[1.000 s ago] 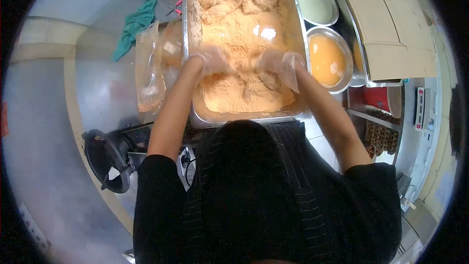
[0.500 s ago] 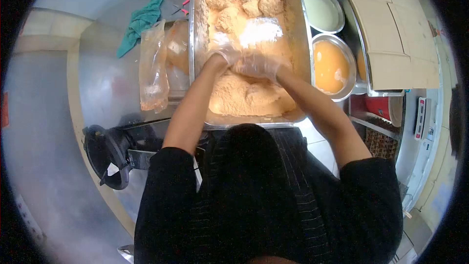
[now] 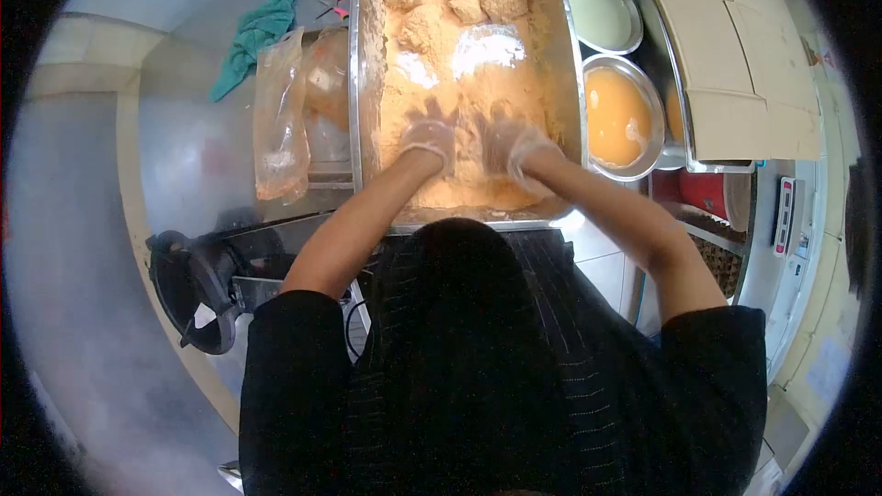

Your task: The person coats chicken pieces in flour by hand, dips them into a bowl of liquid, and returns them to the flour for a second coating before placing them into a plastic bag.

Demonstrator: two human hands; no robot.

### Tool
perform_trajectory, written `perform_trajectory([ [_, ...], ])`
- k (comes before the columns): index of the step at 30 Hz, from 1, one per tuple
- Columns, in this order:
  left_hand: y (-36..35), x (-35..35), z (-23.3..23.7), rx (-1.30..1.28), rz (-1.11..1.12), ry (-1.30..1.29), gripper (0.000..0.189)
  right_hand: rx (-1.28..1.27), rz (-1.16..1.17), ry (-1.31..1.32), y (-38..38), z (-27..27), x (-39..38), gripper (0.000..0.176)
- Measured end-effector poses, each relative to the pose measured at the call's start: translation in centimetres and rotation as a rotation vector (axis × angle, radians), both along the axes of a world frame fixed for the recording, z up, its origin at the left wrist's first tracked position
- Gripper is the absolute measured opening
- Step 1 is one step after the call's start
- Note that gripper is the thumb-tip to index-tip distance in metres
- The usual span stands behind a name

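Observation:
A deep metal tray (image 3: 356, 83) holds orange-tinted breading flour (image 3: 542, 83). Several coated pieces (image 3: 504, 2), which look like battered chicken, sit heaped at its far end. My left hand (image 3: 430, 133), in a clear plastic glove, presses into the flour near the middle with its fingers spread. Beside it, my right hand (image 3: 503, 140), gloved the same way, rests in the flour with fingers apart and slightly blurred. A small gap separates the two hands. Whatever lies under the palms is hidden.
Right of the tray stand a bowl of orange batter (image 3: 617, 119) and a bowl of pale liquid (image 3: 599, 7). Farther right is cardboard (image 3: 753, 64). On the left lie plastic bags (image 3: 280, 119), a green cloth (image 3: 253, 41) and pink-handled scissors (image 3: 342, 2).
My hands, close together over the flour before, have parted and spread their fingers. The mounded flour near the tray's front edge looks flatter. The whole view has shifted slightly.

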State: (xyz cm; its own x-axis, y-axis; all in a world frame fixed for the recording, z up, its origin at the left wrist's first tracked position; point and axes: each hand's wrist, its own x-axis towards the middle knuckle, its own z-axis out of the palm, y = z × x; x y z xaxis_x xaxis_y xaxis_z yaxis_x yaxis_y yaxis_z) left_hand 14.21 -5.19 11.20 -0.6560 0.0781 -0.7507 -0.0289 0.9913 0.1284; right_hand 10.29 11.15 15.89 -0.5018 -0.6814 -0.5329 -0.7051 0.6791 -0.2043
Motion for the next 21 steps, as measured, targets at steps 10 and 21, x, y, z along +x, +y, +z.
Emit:
perform_trajectory([
  [10,-3.6,1.9,7.9,0.175,0.381,0.214,0.089,-0.238,0.037,-0.078,1.0,0.1,-3.9,0.067],
  [21,1.1,0.4,4.8,0.015,-0.071,0.067,0.081,0.033,-0.161,-0.204,-1.6,1.2,-3.6,0.038],
])
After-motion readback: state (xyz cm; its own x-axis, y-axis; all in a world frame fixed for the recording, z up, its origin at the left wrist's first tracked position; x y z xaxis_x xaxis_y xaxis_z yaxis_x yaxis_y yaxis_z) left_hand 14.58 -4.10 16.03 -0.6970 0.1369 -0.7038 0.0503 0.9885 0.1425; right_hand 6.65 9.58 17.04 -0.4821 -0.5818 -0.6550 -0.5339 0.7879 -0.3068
